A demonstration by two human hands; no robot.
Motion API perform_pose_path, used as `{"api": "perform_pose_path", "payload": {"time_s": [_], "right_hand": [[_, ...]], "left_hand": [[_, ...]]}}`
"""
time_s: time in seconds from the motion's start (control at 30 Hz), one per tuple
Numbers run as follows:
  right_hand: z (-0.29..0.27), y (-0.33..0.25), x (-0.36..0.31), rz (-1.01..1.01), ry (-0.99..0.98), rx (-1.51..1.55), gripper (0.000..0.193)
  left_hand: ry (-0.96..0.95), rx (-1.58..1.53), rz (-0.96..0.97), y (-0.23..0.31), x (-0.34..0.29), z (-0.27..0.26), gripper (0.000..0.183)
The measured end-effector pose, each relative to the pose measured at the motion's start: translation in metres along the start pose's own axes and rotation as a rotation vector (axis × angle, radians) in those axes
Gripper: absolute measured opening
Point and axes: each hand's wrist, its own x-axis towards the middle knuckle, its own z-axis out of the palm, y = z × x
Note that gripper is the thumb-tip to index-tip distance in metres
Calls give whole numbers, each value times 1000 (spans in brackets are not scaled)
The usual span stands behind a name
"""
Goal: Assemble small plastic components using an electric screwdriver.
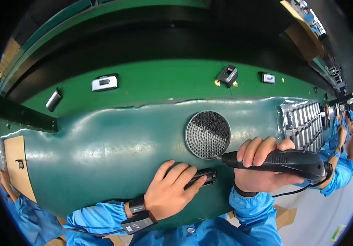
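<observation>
My left hand [171, 188] presses down on a small black oblong part [204, 177] lying on the dark green mat [102, 151]. My right hand [262, 164] grips a black electric screwdriver [291, 162] held sideways, its bit pointing left at the rim of a round tray [207, 134] full of small dark screws. The bit tip sits just above the black part's right end. Both forearms wear blue sleeves, and a wrist strap with a cord is on my left wrist.
On the green conveyor belt [164, 82] lie a white-grey device [104, 83], a silver part [53, 99], a black part [227, 75] and another small unit [268, 78]. A rack of silver parts [303, 123] stands at right. Co-workers in blue sit at far right [340, 164] and lower left [16, 205].
</observation>
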Motion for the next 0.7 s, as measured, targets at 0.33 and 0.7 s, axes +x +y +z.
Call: {"api": "perform_pose_path", "payload": {"time_s": [0.33, 0.7], "right_hand": [[21, 8, -2, 86, -42, -149, 73], [36, 14, -6, 129, -25, -164, 74]], "left_hand": [[-20, -43, -40, -12, -7, -10, 35], [1, -79, -55, -19, -17, -27, 36]]}}
